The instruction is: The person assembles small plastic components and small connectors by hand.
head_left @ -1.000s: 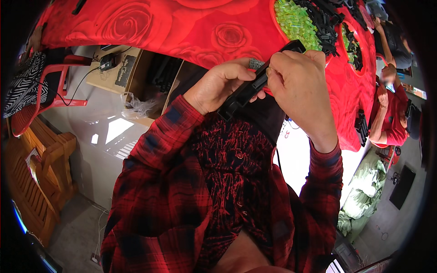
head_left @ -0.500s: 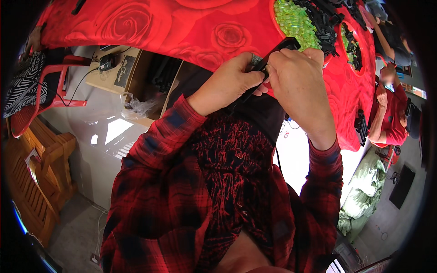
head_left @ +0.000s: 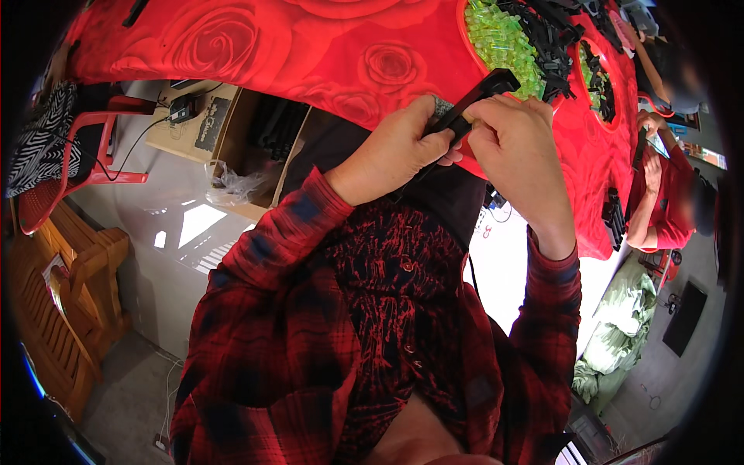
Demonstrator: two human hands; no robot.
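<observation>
My left hand point(head_left: 391, 147) is closed around a long, narrow black plastic bar point(head_left: 470, 96), thumb pressed along its side. The bar slants up to the right over the table's near edge and my lap, its far end squared off like a frame. Beside that end, my right hand point(head_left: 518, 143) has its fingers curled in a pinch against or just by the bar; what lies between them is hidden. A speckled grey patch point(head_left: 442, 107) shows behind my left fingertips. Beyond my right hand lie small translucent yellow-green pieces point(head_left: 500, 43) in a red-rimmed tray.
Black plastic parts point(head_left: 552, 50) lie beside the green pieces. A second tray point(head_left: 609, 118) holds mixed pieces on the red rose-patterned tablecloth point(head_left: 310, 54). An open carton point(head_left: 240, 132) stands below at left, near a red chair point(head_left: 93, 167). Another person in red point(head_left: 668, 205) sits at right.
My right hand has drawn back a little from the bar, toward me and right, uncovering more of the bar's far end. My left hand keeps its hold.
</observation>
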